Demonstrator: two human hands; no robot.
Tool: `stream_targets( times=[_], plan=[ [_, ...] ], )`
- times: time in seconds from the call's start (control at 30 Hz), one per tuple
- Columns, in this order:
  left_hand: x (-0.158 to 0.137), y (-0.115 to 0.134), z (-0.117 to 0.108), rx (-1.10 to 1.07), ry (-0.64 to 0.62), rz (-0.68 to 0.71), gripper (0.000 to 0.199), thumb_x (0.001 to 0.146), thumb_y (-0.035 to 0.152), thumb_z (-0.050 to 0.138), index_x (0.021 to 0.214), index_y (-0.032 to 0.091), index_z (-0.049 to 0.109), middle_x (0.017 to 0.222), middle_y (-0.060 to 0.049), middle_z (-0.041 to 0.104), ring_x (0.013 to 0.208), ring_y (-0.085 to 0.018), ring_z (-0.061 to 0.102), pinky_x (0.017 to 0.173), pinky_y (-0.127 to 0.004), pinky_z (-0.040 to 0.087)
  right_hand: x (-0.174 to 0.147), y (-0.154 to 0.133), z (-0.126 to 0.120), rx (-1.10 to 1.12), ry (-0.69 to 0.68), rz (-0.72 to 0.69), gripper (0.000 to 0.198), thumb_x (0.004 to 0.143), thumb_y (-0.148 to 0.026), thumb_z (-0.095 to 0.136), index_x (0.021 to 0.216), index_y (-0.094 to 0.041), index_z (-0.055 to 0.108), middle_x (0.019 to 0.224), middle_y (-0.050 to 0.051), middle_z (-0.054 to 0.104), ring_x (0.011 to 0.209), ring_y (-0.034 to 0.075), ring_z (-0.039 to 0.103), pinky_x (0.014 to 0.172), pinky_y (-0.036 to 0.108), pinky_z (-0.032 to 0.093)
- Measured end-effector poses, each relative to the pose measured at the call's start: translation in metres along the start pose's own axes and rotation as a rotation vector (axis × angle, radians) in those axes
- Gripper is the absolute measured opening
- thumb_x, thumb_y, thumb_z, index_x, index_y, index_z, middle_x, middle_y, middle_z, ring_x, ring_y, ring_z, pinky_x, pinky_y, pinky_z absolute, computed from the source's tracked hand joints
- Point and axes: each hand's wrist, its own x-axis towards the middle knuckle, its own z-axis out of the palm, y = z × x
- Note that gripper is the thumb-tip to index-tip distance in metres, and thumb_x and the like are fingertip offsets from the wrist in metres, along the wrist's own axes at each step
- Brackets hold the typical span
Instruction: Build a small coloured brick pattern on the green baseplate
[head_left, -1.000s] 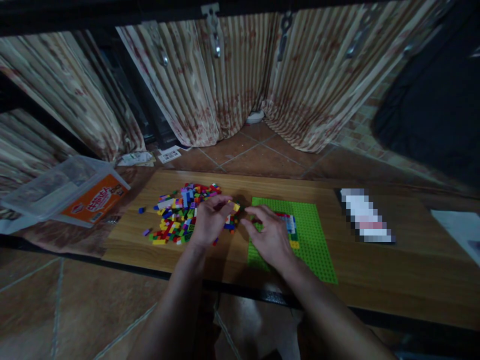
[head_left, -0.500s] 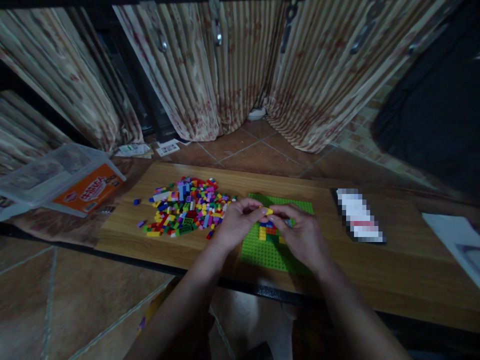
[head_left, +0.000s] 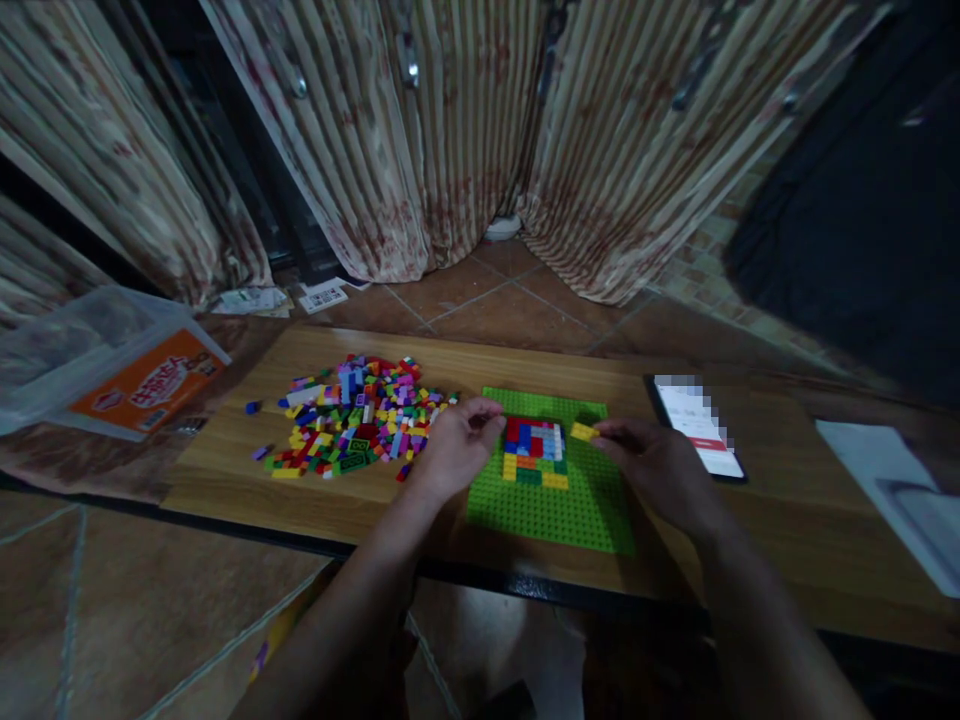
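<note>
Between the thumb and fingers of my right hand [head_left: 649, 455] is a yellow toy brick [head_left: 583, 432], held over the right part of a green baseplate [head_left: 551, 525]. My left hand [head_left: 466, 440] hovers at the baseplate's left edge, its thumb and forefinger slightly apart and no brick visible in them. On the baseplate, between both hands, sits a flat block of joined bricks [head_left: 534, 450] in red, blue, white, orange, yellow and green. A heap of loose bricks [head_left: 367, 415] in many colours spreads over the wooden table to the left of my left hand.
A phone [head_left: 701, 430] with a lit, partly blurred screen lies right of the baseplate. Farther right are white sheets [head_left: 885, 490]. At the table's left end stands a clear plastic box [head_left: 112, 360] with an orange label. Striped curtains [head_left: 450, 150] hang behind the wooden table [head_left: 247, 480].
My hands have parted from their meeting above the baseplate. The right hand has moved right with the yellow brick, the left a little left, uncovering the joined bricks. The view has shifted slightly.
</note>
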Motion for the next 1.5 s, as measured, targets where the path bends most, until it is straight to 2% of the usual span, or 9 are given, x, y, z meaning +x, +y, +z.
stream_targets(
  times=[0.17,0.4,0.47,0.57,0.7,1.0,1.23,1.5],
  plan=[
    [0.000,-0.001,0.007,0.107,-0.011,-0.007,0.017,0.080,0.024,0.058,0.091,0.016,0.068,0.084,-0.004,0.070,0.073,-0.015,0.063,0.066,-0.025,0.049,0.003,-0.001,0.010,-0.061,0.088,0.030,0.021,0.079,-0.038,0.060,0.087,-0.020,0.069,0.082,0.005,0.073,0.075,0.021,0.068,0.068,0.033,0.051],
    [0.002,-0.002,0.007,0.167,-0.006,-0.017,0.016,0.080,0.025,0.059,0.089,0.018,0.069,0.074,-0.001,0.068,0.064,-0.015,0.060,0.061,-0.025,0.046,0.002,0.002,0.014,-0.063,0.116,0.008,0.019,0.079,-0.036,0.061,0.085,-0.020,0.069,0.080,0.005,0.073,0.071,0.020,0.067,0.064,0.033,0.050],
    [0.003,-0.003,0.008,0.179,-0.007,-0.005,0.016,0.080,0.024,0.058,0.090,0.018,0.069,0.077,-0.002,0.069,0.065,-0.015,0.061,0.062,-0.026,0.047,0.002,0.000,0.013,0.001,0.076,-0.010,0.019,0.080,-0.036,0.062,0.088,-0.021,0.070,0.083,0.004,0.073,0.074,0.020,0.067,0.066,0.034,0.050],
    [0.002,-0.004,0.008,0.228,-0.011,0.004,0.018,0.081,0.023,0.057,0.092,0.017,0.069,0.082,-0.004,0.070,0.069,-0.016,0.062,0.064,-0.026,0.048,-0.001,-0.005,0.013,0.091,-0.055,-0.061,0.019,0.080,-0.035,0.062,0.092,-0.022,0.069,0.088,0.003,0.072,0.077,0.019,0.067,0.069,0.032,0.050],
    [0.002,-0.003,0.008,0.232,-0.028,0.013,0.018,0.082,0.022,0.056,0.093,0.017,0.069,0.085,-0.005,0.070,0.072,-0.017,0.063,0.067,-0.028,0.049,-0.005,-0.012,0.013,0.099,-0.188,-0.156,0.016,0.081,-0.034,0.062,0.091,-0.023,0.070,0.091,0.003,0.071,0.082,0.018,0.065,0.072,0.032,0.049],
    [0.001,-0.002,0.007,0.227,-0.061,0.003,0.020,0.082,0.023,0.055,0.095,0.017,0.069,0.081,-0.004,0.070,0.069,-0.016,0.063,0.064,-0.027,0.049,-0.003,-0.008,0.010,0.081,-0.246,-0.189,0.016,0.079,-0.032,0.065,0.091,-0.024,0.071,0.094,0.003,0.069,0.087,0.019,0.064,0.079,0.035,0.048],
    [-0.001,0.000,0.006,0.225,-0.058,0.019,0.020,0.082,0.022,0.056,0.096,0.018,0.069,0.077,-0.003,0.070,0.065,-0.015,0.062,0.060,-0.026,0.048,-0.005,-0.006,0.012,0.092,-0.345,-0.170,0.014,0.078,-0.030,0.065,0.089,-0.023,0.070,0.088,0.001,0.070,0.080,0.017,0.064,0.073,0.033,0.049],
    [-0.004,0.005,0.010,0.284,-0.091,0.086,0.017,0.081,0.020,0.059,0.095,0.021,0.069,0.095,-0.004,0.070,0.085,-0.018,0.065,0.078,-0.030,0.052,-0.004,-0.003,0.013,0.115,-0.355,-0.078,0.014,0.077,-0.029,0.064,0.089,-0.021,0.068,0.083,0.000,0.071,0.075,0.016,0.065,0.070,0.031,0.048]
  ],
)
